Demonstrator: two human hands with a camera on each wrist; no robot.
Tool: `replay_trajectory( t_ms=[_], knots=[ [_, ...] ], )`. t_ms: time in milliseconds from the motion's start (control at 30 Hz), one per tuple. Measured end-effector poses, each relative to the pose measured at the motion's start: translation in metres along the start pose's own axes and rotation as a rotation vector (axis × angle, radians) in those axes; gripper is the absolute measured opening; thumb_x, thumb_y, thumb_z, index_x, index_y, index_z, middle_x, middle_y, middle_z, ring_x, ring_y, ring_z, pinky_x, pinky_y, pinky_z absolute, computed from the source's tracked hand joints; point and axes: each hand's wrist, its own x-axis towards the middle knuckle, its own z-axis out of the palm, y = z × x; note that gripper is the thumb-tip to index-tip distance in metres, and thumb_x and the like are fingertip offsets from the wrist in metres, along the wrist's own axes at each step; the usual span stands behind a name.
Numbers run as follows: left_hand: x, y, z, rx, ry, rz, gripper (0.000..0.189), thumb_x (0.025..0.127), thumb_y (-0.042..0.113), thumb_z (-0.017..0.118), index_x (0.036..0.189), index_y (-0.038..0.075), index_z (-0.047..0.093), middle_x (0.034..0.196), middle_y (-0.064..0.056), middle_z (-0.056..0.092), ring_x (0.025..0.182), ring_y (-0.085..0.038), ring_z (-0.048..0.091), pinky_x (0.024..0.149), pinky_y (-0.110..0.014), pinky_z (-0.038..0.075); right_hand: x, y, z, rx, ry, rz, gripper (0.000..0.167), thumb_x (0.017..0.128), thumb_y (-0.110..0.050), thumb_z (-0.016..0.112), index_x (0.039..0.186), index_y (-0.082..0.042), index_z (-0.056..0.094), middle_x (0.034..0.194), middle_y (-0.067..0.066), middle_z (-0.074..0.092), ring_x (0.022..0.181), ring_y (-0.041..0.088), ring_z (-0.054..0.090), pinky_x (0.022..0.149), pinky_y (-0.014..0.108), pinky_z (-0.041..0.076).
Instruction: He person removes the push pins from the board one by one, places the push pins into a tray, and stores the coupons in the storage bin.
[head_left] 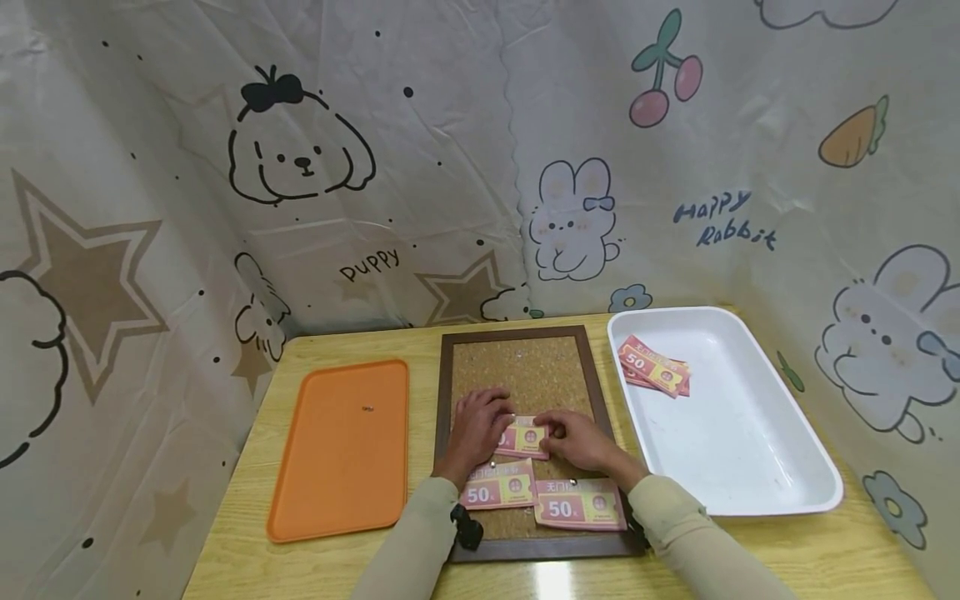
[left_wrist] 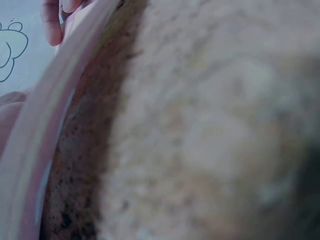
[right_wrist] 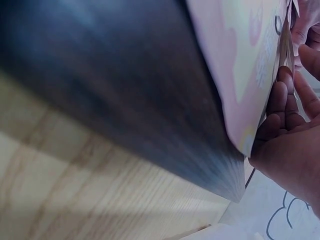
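Observation:
Both hands are at a pink-and-yellow paper coupon (head_left: 521,440) over the middle of a brown-framed corkboard (head_left: 525,379). My left hand (head_left: 478,425) grips its left end, covering part of the print. At the right edge, my right hand (head_left: 581,440) pinches the paper between thumb and fingers. Just below, two more coupons marked 50 lie on the cork: a left coupon (head_left: 497,486) and a right coupon (head_left: 579,505), each with a small pin at its top edge. In the right wrist view, the right fingers (right_wrist: 285,100) are close behind a coupon's edge (right_wrist: 240,75).
Left of the board lies an orange tray (head_left: 341,467) with a small dark item (head_left: 367,408) on it. To the right stands a white basin (head_left: 738,433) holding a few stacked coupons (head_left: 652,367). Patterned cloth (head_left: 450,167) surrounds the wooden table (head_left: 240,508).

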Motion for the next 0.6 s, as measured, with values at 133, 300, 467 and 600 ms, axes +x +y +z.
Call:
replay_trajectory(
  t_ms=[133,300,467,600],
  knots=[
    [0.0002,-0.0003,0.0,0.007,0.0,0.005,0.018,0.096,0.034,0.058,0.105,0.025,0.07,0.131,0.009,0.058,0.123,-0.015,0.05,0.107,-0.047,0.033,0.0004,0.0014,0.0004,-0.002,0.006,0.004,0.032,0.089,-0.013,0.068,0.121,-0.009,0.065,0.085,-0.001,0.061,0.073,0.011,0.053,0.065,0.025,0.043],
    [0.0003,-0.0001,-0.0003,-0.002,0.004,0.0,0.019,0.097,0.035,0.057,0.106,0.025,0.07,0.131,0.009,0.059,0.124,-0.016,0.05,0.107,-0.047,0.033,0.0011,0.0027,0.0006,-0.001,0.006,0.006,0.032,0.089,-0.013,0.067,0.121,-0.01,0.064,0.085,-0.001,0.062,0.071,0.01,0.053,0.064,0.024,0.044],
    [0.0003,0.0,-0.0003,-0.005,0.014,0.003,0.019,0.097,0.035,0.056,0.105,0.025,0.07,0.13,0.009,0.06,0.123,-0.015,0.05,0.107,-0.047,0.033,0.0017,0.0029,0.0011,-0.009,0.008,0.017,0.032,0.089,-0.013,0.067,0.121,-0.011,0.064,0.085,-0.002,0.062,0.07,0.009,0.053,0.063,0.024,0.044],
    [-0.0003,0.0008,-0.001,-0.01,0.019,0.007,0.018,0.097,0.034,0.057,0.104,0.025,0.07,0.13,0.008,0.06,0.123,-0.016,0.051,0.107,-0.048,0.033,0.0019,0.0014,0.0022,-0.017,0.014,0.014,0.031,0.089,-0.013,0.067,0.12,-0.011,0.065,0.084,-0.003,0.062,0.071,0.008,0.053,0.064,0.023,0.043]
  ],
)
